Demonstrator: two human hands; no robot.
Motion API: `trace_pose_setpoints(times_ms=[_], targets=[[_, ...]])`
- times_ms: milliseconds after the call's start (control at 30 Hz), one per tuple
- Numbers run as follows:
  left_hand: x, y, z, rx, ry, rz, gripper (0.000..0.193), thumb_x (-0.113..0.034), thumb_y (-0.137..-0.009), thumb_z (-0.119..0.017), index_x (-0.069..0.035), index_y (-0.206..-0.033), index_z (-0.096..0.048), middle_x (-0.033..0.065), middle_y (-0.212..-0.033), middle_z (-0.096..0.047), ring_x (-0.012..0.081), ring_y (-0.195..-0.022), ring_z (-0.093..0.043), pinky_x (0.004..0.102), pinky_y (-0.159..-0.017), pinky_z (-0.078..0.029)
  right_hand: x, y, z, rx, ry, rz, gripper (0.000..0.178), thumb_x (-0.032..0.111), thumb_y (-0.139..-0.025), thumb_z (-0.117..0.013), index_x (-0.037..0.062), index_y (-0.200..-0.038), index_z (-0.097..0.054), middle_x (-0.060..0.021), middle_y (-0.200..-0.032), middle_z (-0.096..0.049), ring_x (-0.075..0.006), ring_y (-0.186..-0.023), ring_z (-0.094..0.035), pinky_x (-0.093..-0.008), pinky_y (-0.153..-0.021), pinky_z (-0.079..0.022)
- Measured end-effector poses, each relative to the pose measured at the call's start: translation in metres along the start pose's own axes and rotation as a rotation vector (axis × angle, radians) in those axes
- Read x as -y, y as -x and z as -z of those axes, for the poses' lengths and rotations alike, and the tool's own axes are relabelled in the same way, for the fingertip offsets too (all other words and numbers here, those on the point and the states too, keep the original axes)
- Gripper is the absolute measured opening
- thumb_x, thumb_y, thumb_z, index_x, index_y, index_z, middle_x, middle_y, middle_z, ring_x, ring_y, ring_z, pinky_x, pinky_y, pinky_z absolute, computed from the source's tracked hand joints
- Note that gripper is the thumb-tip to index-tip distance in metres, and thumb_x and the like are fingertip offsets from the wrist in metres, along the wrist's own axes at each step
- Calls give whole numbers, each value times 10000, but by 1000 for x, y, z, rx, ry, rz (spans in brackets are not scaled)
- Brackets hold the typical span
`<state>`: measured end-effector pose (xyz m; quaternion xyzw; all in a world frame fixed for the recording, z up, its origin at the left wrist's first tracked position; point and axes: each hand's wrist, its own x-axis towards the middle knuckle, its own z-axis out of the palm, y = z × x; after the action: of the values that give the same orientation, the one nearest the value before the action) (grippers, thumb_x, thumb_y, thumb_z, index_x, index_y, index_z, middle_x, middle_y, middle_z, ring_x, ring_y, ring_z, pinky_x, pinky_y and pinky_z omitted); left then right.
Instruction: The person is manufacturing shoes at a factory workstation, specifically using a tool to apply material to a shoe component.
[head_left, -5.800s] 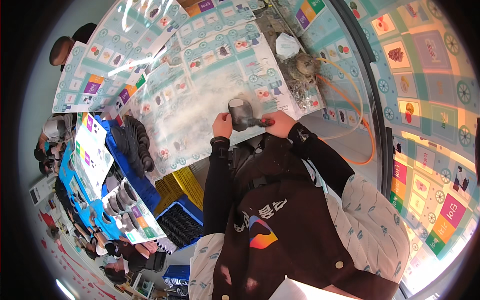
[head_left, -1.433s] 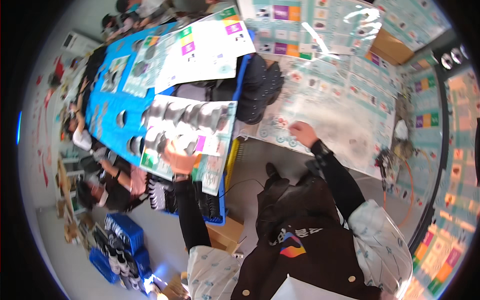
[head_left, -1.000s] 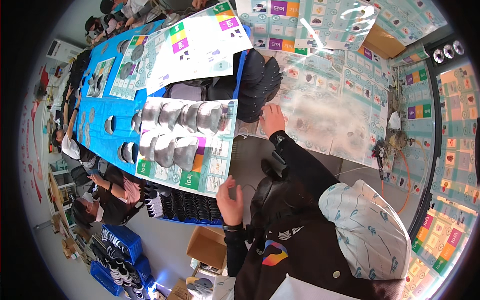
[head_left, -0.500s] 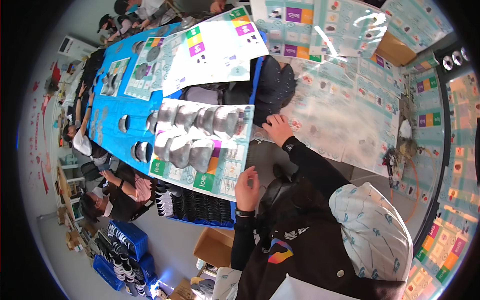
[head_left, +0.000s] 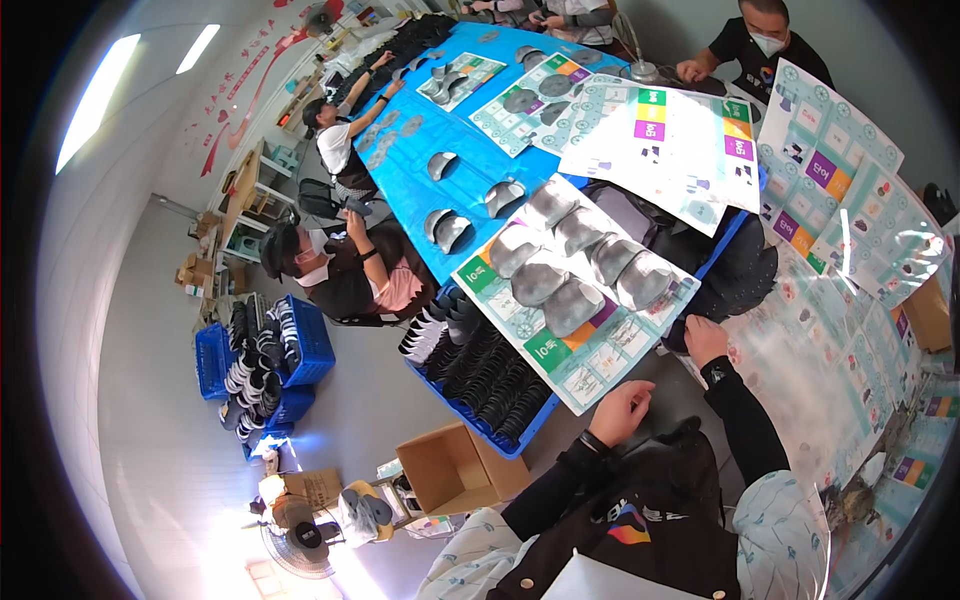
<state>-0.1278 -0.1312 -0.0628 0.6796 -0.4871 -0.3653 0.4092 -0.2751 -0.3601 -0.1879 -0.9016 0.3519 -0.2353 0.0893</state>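
My right hand (head_left: 706, 341) has its fingers curled at a black cap brim, at the lower edge of a fanned pile of black cap brims (head_left: 737, 282); its fingertips are partly hidden. Closer to me on the left, my left hand (head_left: 621, 413) hangs in the air with loosely bent fingers apart, nothing in it. Just beyond that hand a printed board (head_left: 592, 385) lies aslant over the table's edge, bearing two rows of shiny dark grey cap brims (head_left: 572, 308).
A blue crate (head_left: 510, 445) of stacked brims stands under the board. Other printed sheets (head_left: 655, 150) cover part of the blue table (head_left: 400, 190), with loose brims (head_left: 448, 230) beyond. Co-workers sit along it. An open cardboard box (head_left: 455, 470) and a fan (head_left: 297, 550) stand lower left.
The head view has swung left, so the table and both hands appear further right and lower. My left hand's fingers now point rightward; the right hand stays by the black brims.
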Motion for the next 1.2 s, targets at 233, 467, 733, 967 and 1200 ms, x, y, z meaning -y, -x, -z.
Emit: trace_pose_setpoints(times_ms=[233, 467, 733, 967, 1200], targets=[[73, -36, -69, 63, 319, 368, 746, -354, -917, -762, 39, -1448, -416, 207, -1404, -565, 258, -1237, -607, 370, -1011, -498, 33, 33, 81, -135, -292, -554, 175, 117, -866, -711, 80, -961, -569, -101, -812, -671, -298, -791, -692, -405, -673, -525], [13, -84, -161, 198, 290, 138, 440, -256, -977, -665, 29, -1302, -586, 226, -1142, -703, 291, -1081, -694, 356, -871, -525, 13, 129, 126, -381, -634, -769, 248, 3, -863, -727, 26, -1032, -547, -126, -964, -672, -193, -846, -683, -327, -714, -554], [31, -55, -227, 311, -78, 84, 392, -307, -964, -588, 35, -1143, -654, 279, -1065, -693, 458, -1033, -653, 469, -892, -524, -94, 398, 220, 121, -152, -757, 355, 109, -807, -758, 7, -1115, -614, -139, -978, -686, -315, -888, -671, -388, -808, -543], [17, -21, -293, 332, -251, 23, 362, -302, -892, -593, 29, -1013, -675, 276, -1005, -690, 465, -972, -648, 510, -868, -521, -195, 648, 261, 173, 254, -1227, 655, 85, -733, -794, 1, -1298, -474, -224, -1273, -527, -438, -1183, -535, -499, -985, -458], [-18, 27, -411, 396, -334, 0, 342, -291, -864, -591, 27, -954, -680, 285, -988, -690, 464, -970, -647, 530, -867, -517, -226, 709, 257, 329, 319, -1257, 1045, 201, -651, -871, 43, -1516, -307, -240, -1526, -382, -397, -1356, -471, -520, -1038, -467]])
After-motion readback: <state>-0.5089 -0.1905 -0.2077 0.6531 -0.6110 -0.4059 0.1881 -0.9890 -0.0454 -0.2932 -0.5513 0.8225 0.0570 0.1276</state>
